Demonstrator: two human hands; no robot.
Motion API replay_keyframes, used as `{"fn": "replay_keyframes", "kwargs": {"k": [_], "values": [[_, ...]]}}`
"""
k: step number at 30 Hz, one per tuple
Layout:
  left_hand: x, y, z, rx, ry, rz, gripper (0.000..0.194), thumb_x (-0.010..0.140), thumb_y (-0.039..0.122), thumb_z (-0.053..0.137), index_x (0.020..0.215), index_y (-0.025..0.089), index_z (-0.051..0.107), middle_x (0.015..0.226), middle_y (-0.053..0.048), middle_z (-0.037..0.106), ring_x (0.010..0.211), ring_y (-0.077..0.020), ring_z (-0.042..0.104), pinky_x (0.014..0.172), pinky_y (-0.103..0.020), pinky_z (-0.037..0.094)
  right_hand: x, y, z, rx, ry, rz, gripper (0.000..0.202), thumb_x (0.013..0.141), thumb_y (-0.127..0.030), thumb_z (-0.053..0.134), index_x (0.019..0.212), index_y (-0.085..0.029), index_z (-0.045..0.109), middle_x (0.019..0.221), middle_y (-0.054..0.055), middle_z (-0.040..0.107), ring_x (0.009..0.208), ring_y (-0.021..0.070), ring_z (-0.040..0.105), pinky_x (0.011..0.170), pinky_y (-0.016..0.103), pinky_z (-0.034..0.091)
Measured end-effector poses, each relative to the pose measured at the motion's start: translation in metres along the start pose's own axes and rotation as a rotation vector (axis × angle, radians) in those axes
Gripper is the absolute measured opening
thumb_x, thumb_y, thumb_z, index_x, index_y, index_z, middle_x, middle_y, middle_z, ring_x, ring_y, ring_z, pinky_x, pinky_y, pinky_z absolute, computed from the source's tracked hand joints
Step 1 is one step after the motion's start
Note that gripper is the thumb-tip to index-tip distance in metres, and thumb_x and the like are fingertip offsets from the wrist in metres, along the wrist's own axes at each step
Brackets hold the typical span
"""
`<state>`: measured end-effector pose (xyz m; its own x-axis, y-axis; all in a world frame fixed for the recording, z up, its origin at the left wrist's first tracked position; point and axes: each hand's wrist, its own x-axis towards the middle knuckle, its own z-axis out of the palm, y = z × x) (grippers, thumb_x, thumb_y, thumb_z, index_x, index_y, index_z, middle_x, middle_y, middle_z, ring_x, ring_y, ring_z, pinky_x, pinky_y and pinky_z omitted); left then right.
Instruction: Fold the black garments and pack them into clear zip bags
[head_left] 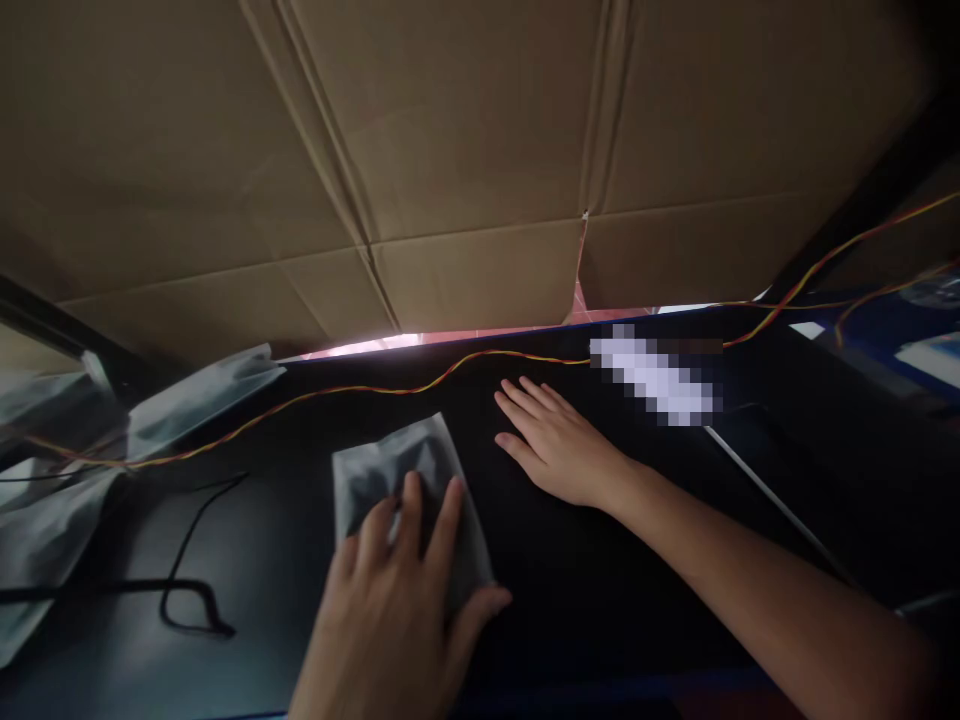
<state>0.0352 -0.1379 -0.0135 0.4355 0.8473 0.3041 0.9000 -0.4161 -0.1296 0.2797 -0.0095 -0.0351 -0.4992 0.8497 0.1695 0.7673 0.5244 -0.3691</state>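
- Left hand [397,590], fingers spread, presses flat on a grey pouch [409,500] at the near centre of the dark table [615,590].
- Right hand [551,440] lies open and flat just right of the pouch, bare tabletop around it.
- A cardboard box [465,150] overhangs the far edge; a twisted wire [375,390] runs along it.
- More grey pouches [52,500] and a black cable [187,600] lie left.

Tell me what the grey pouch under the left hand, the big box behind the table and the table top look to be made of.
Grey pouch: thin plastic film, probably, with a dull metallic sheen and soft creases; the left hand lies flat on it.
Box: brown corrugated cardboard, matt, with folded flaps and seams.
Table top: dark, smooth, matt surface; material unclear. The right hand rests flat on it.
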Motion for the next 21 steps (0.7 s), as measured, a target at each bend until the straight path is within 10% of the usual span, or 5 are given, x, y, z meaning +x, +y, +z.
{"fn": "replay_keyframes", "kwargs": {"k": [6,14,21], "values": [[0.011,-0.002,-0.003,-0.086,-0.038,0.086,0.1,0.092,0.078,0.067,0.171,0.027,0.034,0.168,-0.02,0.048,0.141,-0.049,0.06,0.091,-0.06,0.063,-0.004,-0.004,-0.006,0.087,0.07,-0.04,0.052,0.11,-0.034,0.049,0.158,-0.016,0.055,0.172,0.015,0.046,0.163,0.0353,0.036,0.132,0.062,0.032],[0.001,-0.035,0.01,-0.132,0.051,0.17,0.05,0.106,0.035,0.061,0.155,0.03,0.058,0.165,-0.013,0.055,0.146,-0.0415,0.059,0.093,-0.052,0.062,-0.019,-0.042,-0.013,0.248,0.08,-0.643,0.017,0.097,-0.025,0.068,0.112,-0.021,0.071,0.109,0.005,0.074,0.095,0.0207,0.063,0.087,0.036,0.053],[-0.002,-0.029,-0.003,-0.232,0.298,0.135,0.031,0.1,0.016,0.066,0.128,0.03,0.072,0.133,-0.004,0.08,0.134,-0.0331,0.069,0.099,-0.049,0.054,-0.021,-0.05,-0.01,0.317,0.363,-0.709,0.032,0.113,-0.034,0.057,0.091,-0.018,0.074,0.092,0.001,0.077,0.076,0.0127,0.061,0.076,0.025,0.053]]}}
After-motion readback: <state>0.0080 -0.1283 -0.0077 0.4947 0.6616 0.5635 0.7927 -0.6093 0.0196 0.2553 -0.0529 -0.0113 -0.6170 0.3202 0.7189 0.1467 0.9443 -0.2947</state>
